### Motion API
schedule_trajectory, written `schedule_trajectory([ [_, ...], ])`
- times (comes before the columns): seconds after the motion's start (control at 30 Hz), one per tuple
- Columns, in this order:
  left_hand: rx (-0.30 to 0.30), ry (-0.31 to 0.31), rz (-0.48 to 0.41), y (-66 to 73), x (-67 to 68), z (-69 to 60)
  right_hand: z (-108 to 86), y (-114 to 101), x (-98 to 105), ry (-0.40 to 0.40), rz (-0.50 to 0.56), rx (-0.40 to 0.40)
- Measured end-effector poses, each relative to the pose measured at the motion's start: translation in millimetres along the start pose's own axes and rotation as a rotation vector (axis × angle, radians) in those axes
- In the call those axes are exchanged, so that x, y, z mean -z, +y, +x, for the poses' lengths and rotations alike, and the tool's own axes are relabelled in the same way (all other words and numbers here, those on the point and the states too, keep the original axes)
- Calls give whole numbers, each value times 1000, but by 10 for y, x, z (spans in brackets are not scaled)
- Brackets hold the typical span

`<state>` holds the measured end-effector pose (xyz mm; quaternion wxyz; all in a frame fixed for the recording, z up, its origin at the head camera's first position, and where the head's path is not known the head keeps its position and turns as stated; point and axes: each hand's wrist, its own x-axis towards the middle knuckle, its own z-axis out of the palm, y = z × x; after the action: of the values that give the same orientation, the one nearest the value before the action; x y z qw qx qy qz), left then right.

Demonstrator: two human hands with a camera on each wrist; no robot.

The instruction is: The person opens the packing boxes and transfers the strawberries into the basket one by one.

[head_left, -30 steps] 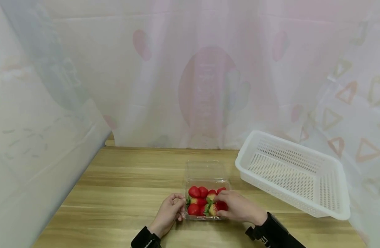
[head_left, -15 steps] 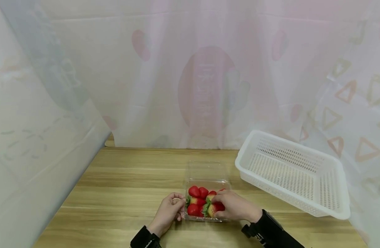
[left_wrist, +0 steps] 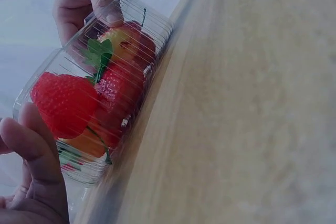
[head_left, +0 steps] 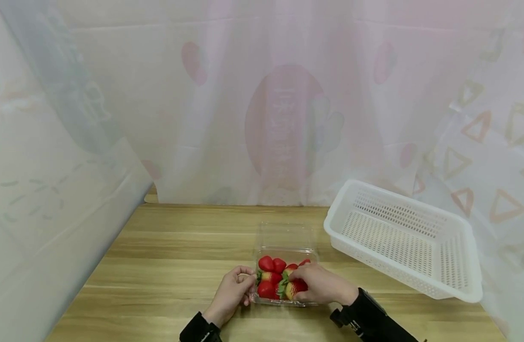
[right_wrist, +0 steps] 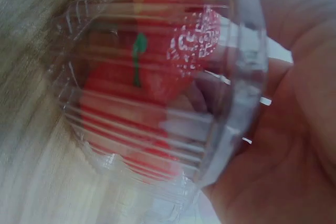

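Observation:
A clear plastic box [head_left: 287,302], its lid [head_left: 285,236] folded back, stands on the table with several red strawberries [head_left: 268,289] in it, some with green leaves. My left hand [head_left: 232,290] is at the box's left side, thumb and fingers pinching its rim. At the right front, my right hand [head_left: 323,283] reaches into the box and grips a red and yellowish strawberry [head_left: 296,286] between thumb and fingers. In the left wrist view, the right thumb [left_wrist: 112,14] comes over the rim. The right hand covers the box's right part in the head view.
A white perforated basket [head_left: 409,242] sits at the right, turned at an angle. Wooden tabletop [head_left: 176,256] extends to the left of the box. Printed white curtains [head_left: 202,118] hang behind and on both sides.
My right hand has shifted slightly to the left inside the box, and the strawberry in its fingers has moved with it. The left hand has stayed almost still.

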<state>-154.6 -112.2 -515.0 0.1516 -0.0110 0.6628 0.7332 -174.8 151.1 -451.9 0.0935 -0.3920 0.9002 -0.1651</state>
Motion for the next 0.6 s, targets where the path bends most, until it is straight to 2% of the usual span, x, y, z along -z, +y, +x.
schedule_trajectory([
  [0.27, -2, -48, 23, 9, -2, -13, 2, 20, -12, -8, 2, -12],
  [0.6, 0, -59, 37, 31, -30, -23, -22, 12, -14, 23, -10, -11],
])
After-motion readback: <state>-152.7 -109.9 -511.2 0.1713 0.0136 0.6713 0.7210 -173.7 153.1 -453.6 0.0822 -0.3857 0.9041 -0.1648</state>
